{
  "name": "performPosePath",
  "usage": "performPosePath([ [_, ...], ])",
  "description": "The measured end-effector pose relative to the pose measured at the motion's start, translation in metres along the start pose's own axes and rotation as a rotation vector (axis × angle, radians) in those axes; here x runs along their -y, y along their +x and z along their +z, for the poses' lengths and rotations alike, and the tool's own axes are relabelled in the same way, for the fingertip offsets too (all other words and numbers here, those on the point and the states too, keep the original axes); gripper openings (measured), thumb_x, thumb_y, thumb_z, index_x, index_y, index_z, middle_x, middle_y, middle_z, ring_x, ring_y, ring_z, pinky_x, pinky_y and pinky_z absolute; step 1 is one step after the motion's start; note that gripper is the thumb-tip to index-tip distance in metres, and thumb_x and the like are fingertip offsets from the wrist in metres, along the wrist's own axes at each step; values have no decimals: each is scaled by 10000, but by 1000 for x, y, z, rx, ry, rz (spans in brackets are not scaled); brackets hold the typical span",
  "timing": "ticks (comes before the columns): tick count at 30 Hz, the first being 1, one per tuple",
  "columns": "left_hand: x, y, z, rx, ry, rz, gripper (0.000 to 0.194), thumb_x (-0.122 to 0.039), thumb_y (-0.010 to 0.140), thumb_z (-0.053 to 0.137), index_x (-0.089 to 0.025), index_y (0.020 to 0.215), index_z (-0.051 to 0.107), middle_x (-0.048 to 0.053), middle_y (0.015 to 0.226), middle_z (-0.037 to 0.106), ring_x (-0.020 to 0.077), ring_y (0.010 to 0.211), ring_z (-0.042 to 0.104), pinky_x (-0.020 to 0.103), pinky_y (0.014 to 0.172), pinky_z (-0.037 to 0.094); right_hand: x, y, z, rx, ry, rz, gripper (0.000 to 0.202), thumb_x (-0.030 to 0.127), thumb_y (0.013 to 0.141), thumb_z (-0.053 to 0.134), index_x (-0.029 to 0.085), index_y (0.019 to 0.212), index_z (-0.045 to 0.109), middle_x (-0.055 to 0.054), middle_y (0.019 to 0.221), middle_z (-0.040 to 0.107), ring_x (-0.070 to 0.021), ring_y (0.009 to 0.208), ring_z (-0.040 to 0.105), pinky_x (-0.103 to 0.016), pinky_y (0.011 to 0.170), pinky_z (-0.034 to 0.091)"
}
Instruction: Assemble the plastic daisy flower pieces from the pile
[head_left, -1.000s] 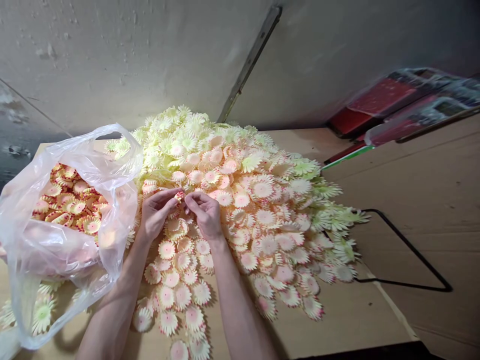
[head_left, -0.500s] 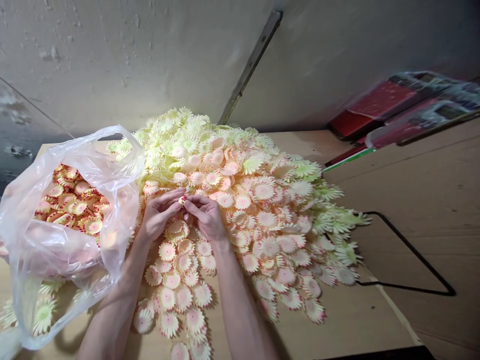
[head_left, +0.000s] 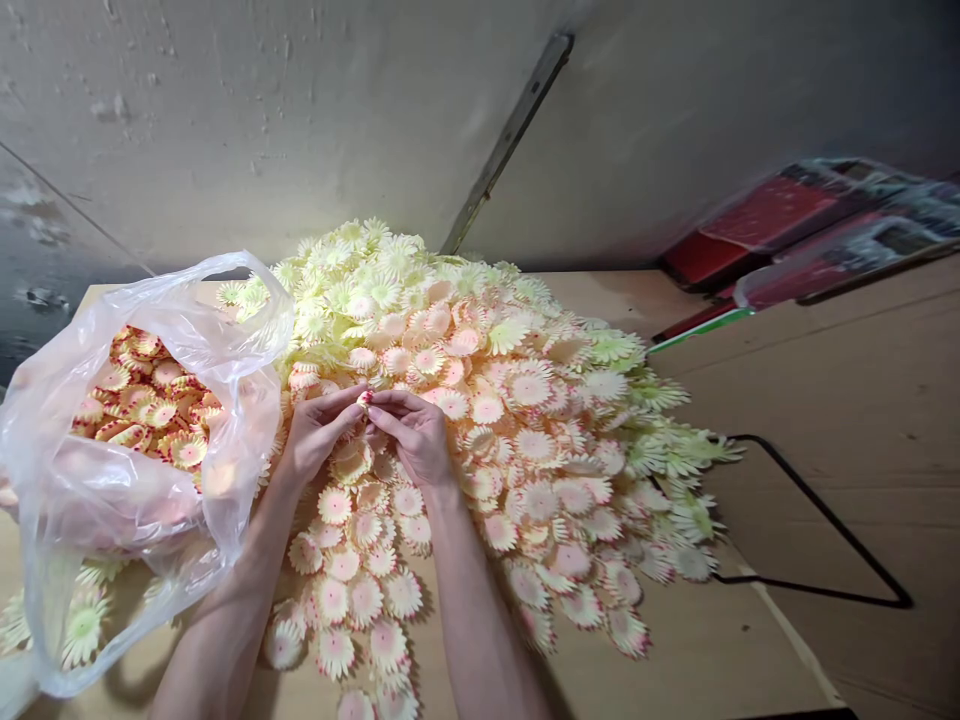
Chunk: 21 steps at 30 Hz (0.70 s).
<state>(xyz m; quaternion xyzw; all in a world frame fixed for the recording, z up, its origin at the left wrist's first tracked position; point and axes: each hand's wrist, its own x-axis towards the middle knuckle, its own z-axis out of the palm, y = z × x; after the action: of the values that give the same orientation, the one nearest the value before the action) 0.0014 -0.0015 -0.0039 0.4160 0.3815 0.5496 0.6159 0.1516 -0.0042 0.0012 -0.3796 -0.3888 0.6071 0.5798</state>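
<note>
Both hands meet over a wide heap of cream and pink paper-like flowers [head_left: 529, 445]. Between the fingertips is a small red-and-cream flower piece [head_left: 365, 398]. My left hand [head_left: 319, 435] pinches it from the left, and my right hand [head_left: 412, 430] pinches it from the right. To the left stands an open clear plastic bag [head_left: 150, 510], with many curled, red-edged flowers [head_left: 154, 400] inside. Paler yellow-green flowers [head_left: 352, 265] lie at the back of the heap. A strip of pink-centred flowers [head_left: 349, 565] runs down between my forearms.
The heap lies on a wooden table [head_left: 720, 640] against a grey wall [head_left: 300, 120]. A metal strip [head_left: 510, 140] leans there. At the right are cardboard [head_left: 847, 400], a bent black rod [head_left: 825, 510] and red items in plastic [head_left: 772, 215]. Loose flowers [head_left: 84, 625] lie near the bag.
The view has shifted slightly. Both hands stay together at the same spot, with the small flower piece still between their fingertips.
</note>
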Motion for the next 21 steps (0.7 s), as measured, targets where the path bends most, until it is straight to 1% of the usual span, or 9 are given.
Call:
performPosePath([
  [4, 0, 0, -1, -11, 20, -18, 464, -419, 694, 914, -207, 1096, 823, 104, 1119, 809, 274, 1036, 758, 377, 978, 576, 0, 0, 1, -6, 20, -1, 230, 315, 674, 908, 207, 848, 802, -31, 861, 809, -123, 614, 694, -242, 556, 618],
  [10, 0, 0, 0, -18, 46, -13, 420, -397, 714, 904, -198, 1075, 828, 111, 1122, 807, 272, 1011, 760, 361, 921, 594, 1, 1, 0, -33, 8, 29, 261, 330, 639, 916, 210, 795, 744, -3, 801, 771, -116, 560, 626, -257, 498, 592],
  [13, 0, 1, 0, -21, 35, 8, 431, -396, 716, 903, -207, 1095, 823, 108, 1146, 802, 270, 1037, 753, 355, 940, 585, 0, 1, 1, -57, 34, 26, 277, 298, 608, 919, 214, 764, 705, 17, 762, 739, -114, 598, 620, -252, 559, 576],
  [16, 2, 1, 1, -16, 30, 20, 438, -414, 729, 892, -213, 1111, 819, 102, 1151, 801, 258, 1038, 749, 342, 945, 575, -1, 2, 1, -57, 50, 11, 269, 271, 605, 910, 214, 750, 690, 26, 748, 720, -106, 638, 620, -243, 636, 552],
  [19, 5, 2, 1, -18, 20, 30, 427, -424, 750, 876, -220, 1121, 816, 92, 1152, 801, 234, 1037, 740, 310, 933, 563, -2, 3, 1, -49, 47, 13, 267, 279, 620, 904, 213, 752, 681, 32, 755, 710, -92, 624, 593, -234, 626, 520],
  [21, 7, 2, 2, -46, -4, 46, 408, -416, 759, 871, -227, 1116, 818, 84, 1134, 804, 215, 1022, 735, 287, 906, 557, -3, 3, 1, -53, 37, 10, 275, 292, 627, 901, 214, 757, 673, 35, 753, 702, -92, 617, 579, -233, 602, 500],
])
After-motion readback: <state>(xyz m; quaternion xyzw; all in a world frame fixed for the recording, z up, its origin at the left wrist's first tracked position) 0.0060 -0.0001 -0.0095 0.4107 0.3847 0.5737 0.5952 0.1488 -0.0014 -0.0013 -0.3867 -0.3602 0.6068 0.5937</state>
